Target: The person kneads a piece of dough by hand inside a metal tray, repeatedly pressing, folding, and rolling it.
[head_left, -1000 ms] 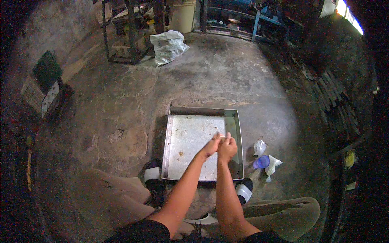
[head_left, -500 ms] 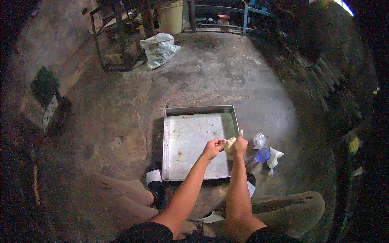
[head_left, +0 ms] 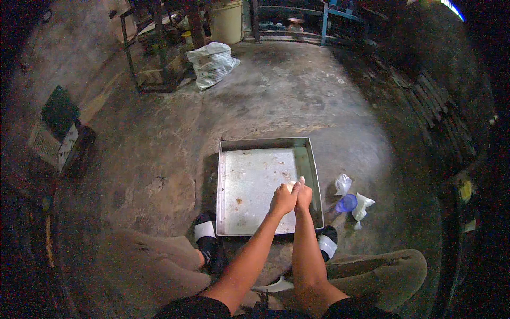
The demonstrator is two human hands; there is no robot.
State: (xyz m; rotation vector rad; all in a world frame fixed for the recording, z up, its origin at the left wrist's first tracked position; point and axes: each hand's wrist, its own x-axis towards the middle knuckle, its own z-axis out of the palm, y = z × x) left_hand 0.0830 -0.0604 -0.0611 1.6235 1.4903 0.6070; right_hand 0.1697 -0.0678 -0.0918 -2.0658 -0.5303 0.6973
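My left hand [head_left: 282, 200] and my right hand [head_left: 303, 195] are pressed together over the right half of a square metal tray [head_left: 249, 186] on the floor. Both are closed around a pale, dough-like lump [head_left: 291, 186], mostly hidden by my fingers. Just right of the tray lie a small clear plastic bag [head_left: 342, 184], a blue translucent cup [head_left: 345, 203] and another bag of white material [head_left: 363, 205].
My sandaled feet [head_left: 206, 234] flank the tray's near corners. Farther back stand a white sack [head_left: 212, 65], a dark metal frame [head_left: 133, 64], a cream bucket [head_left: 226, 24] and a blue rack [head_left: 324, 26]. A green-and-white object [head_left: 59, 111] is at left, dark slats [head_left: 430, 101] at right.
Half a second ago the pale lump showed between my hands, fingertips pinching it. Now my left hand has moved right and closed against my right hand, covering most of it.
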